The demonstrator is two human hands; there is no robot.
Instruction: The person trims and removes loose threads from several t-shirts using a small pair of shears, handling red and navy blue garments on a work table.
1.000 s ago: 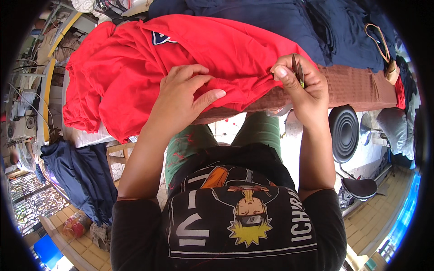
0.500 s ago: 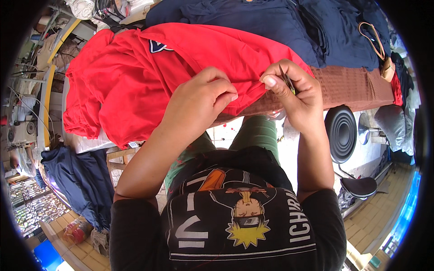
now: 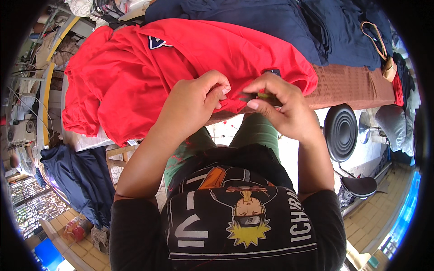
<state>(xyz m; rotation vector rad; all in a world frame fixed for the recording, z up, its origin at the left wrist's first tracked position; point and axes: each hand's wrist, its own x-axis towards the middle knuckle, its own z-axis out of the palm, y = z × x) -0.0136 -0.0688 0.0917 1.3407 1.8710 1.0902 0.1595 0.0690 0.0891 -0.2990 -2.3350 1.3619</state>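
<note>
A red shirt with a small dark badge lies spread over the table in front of me. My left hand pinches its near hem between thumb and fingers. My right hand sits close beside it, closed on a small dark tool with a yellow-green part, likely thread snips, held at the shirt's edge. The two hands almost touch over the hem.
Dark navy garments are piled behind the red shirt. A brown cloth covers the table's right end. A black round stool stands at my right. More navy cloth hangs at lower left, beside sewing machines.
My left hand moved from lying flat on the red shirt to pinching its near hem. My right hand came down and left with the tool, toward the left hand.
</note>
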